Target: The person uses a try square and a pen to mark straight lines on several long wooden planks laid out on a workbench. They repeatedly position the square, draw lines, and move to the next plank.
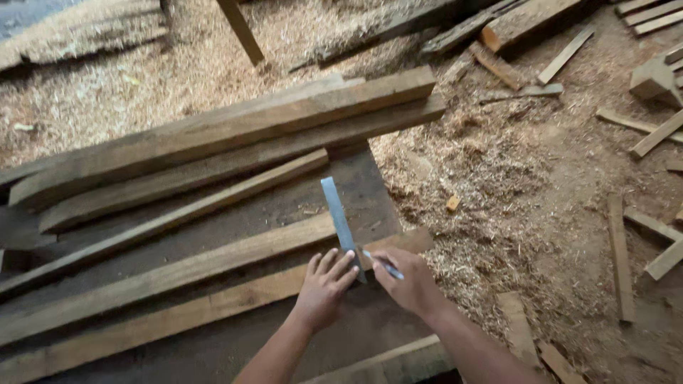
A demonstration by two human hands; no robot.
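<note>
Nearest to us, our left hand [326,283] lies flat with fingers spread, pressing the metal square [340,222] down on the near plank [213,302]. Our right hand [409,281] is closed around a pen [383,264], its tip against the blade's edge where the blade crosses the plank near its right end. To mark well, we judge the blade should be pinned firmly so it cannot slip, with the pen tip tight to the edge for one clean stroke. Beyond the plank, several more long planks [178,213] lie side by side across the dark bench [363,188], and a thick beam [235,128] lies just behind them, touching them. Nothing blocks the pen's path. Farther off, sawdust [484,178] and wood offcuts [619,249] cover the floor.
</note>
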